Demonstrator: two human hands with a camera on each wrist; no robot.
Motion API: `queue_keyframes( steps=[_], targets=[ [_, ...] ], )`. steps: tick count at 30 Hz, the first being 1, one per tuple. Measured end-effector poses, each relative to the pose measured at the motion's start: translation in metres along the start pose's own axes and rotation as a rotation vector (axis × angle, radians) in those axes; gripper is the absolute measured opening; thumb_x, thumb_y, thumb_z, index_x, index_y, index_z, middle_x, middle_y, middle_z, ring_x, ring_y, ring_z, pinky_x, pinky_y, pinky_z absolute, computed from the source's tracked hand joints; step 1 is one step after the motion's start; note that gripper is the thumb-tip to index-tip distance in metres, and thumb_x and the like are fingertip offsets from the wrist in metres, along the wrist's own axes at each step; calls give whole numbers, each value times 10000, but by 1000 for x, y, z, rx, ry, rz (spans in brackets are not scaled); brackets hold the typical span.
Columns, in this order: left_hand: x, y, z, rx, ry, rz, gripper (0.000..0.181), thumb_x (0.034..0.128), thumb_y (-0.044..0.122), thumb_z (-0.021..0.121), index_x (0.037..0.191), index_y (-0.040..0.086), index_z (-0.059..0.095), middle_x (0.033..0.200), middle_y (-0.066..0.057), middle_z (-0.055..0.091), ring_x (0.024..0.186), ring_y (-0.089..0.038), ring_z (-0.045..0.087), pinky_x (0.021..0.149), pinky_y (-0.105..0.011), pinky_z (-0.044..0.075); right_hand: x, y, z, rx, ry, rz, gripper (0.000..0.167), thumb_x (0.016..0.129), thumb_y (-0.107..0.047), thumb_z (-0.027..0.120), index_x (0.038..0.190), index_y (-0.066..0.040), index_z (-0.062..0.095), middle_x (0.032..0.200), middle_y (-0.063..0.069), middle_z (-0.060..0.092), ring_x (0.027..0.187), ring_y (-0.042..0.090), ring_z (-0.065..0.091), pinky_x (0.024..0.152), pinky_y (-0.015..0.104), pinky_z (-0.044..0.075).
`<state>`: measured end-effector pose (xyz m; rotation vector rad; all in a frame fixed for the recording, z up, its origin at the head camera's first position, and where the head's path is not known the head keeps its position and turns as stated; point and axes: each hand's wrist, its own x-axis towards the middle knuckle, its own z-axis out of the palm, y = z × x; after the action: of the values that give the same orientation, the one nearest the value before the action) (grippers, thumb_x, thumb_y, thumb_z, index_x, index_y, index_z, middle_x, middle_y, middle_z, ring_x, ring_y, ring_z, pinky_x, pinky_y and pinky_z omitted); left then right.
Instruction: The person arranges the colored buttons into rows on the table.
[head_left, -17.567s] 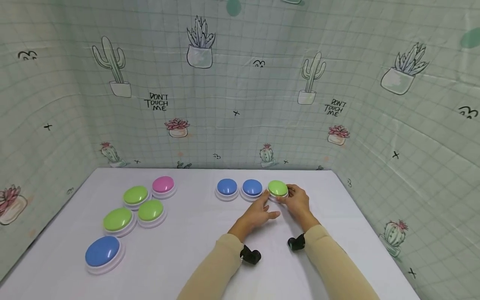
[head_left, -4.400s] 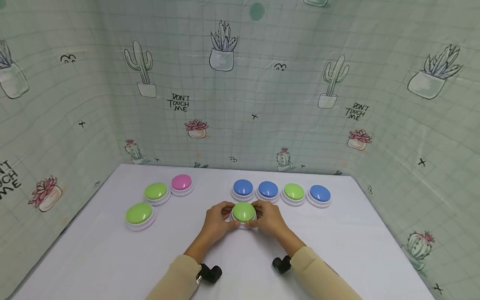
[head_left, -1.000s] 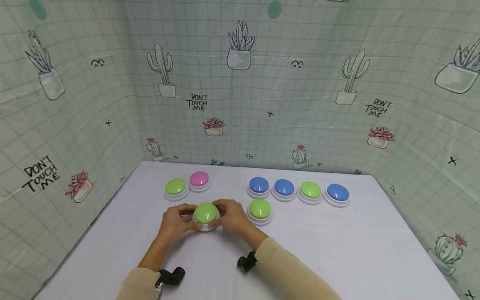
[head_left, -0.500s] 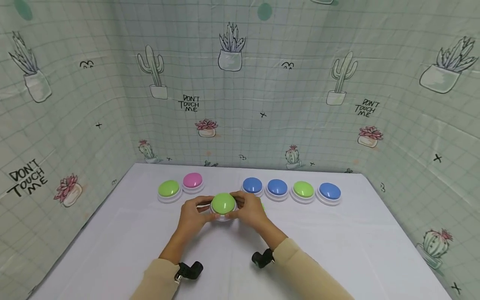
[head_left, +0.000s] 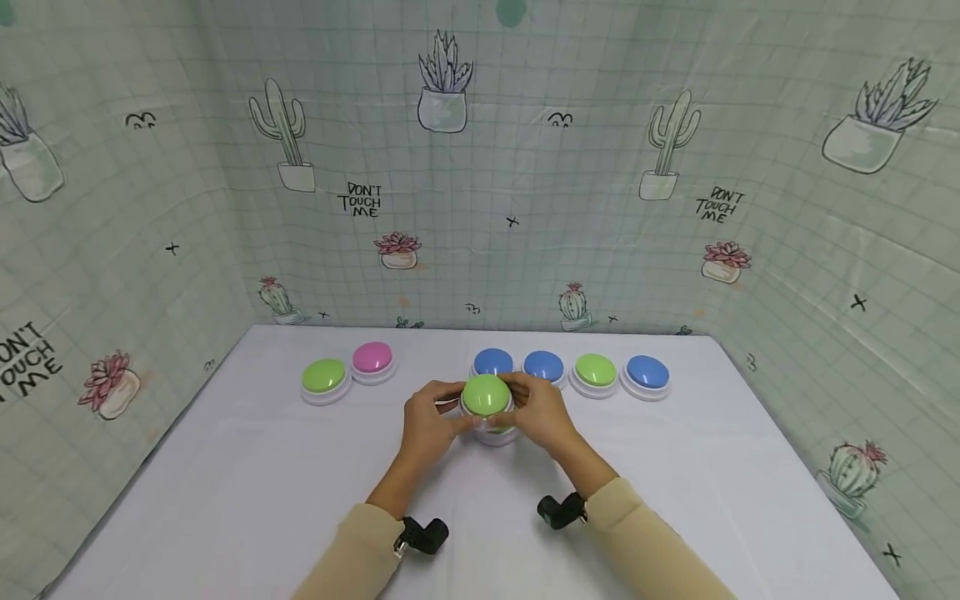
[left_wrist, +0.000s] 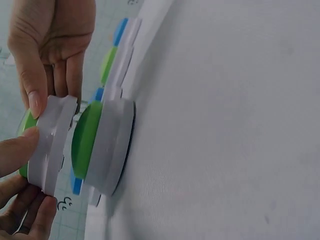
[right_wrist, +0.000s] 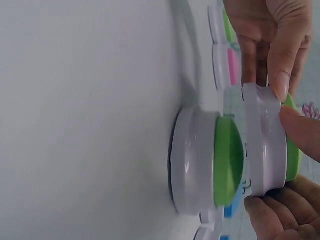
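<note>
Both hands hold a round push button with a green dome and white base, raised off the table. My left hand grips its left side, and my right hand grips the right, thumbs at the front. Right below it, a second green push button stands on the table, mostly covered in the head view. Both wrist views show a narrow gap between the held base and the lower green dome. The held button looks roughly level.
Behind the hands runs a row: a blue button, another blue button, a green button and a blue button. A green button and a pink button stand at the back left. Patterned cloth encloses the white table.
Earlier, one blue button moved from the left group to the row's right end, and a green one to the middle. Over the last second, both hands lifted another green button rightward, above that one.
</note>
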<state>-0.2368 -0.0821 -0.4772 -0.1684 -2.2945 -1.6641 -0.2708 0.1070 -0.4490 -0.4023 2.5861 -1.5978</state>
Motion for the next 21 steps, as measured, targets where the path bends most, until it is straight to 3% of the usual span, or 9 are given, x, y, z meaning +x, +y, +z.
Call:
queue_keyframes(
  steps=[4,11,21],
  targets=[
    [4,7,16,0,-15,16,543,767,-52,905,1267,-71,695,1188,-186,689,1181,-374,685,1015,-372,573,-2,6,-14,17,19,25,708,773,3,914,1414,30,615,1430,213,630,1350,370,588,1117,454,493],
    [11,21,40,-10,-80,-35,557,759,-64,906,1268,-72,680,1231,-197,672,1191,-370,677,1011,-368,577,-8,15,-37,15,48,60,742,782,5,905,1445,57,575,1455,229,604,1368,378,569,1129,460,480],
    [27,34,64,144,-249,-18,564,779,1,919,1280,-92,678,1239,-220,702,1149,-343,707,978,-394,599,-18,28,-59,-9,113,126,723,770,-1,911,1416,66,593,1427,247,618,1358,385,575,1128,467,482]
  ],
)
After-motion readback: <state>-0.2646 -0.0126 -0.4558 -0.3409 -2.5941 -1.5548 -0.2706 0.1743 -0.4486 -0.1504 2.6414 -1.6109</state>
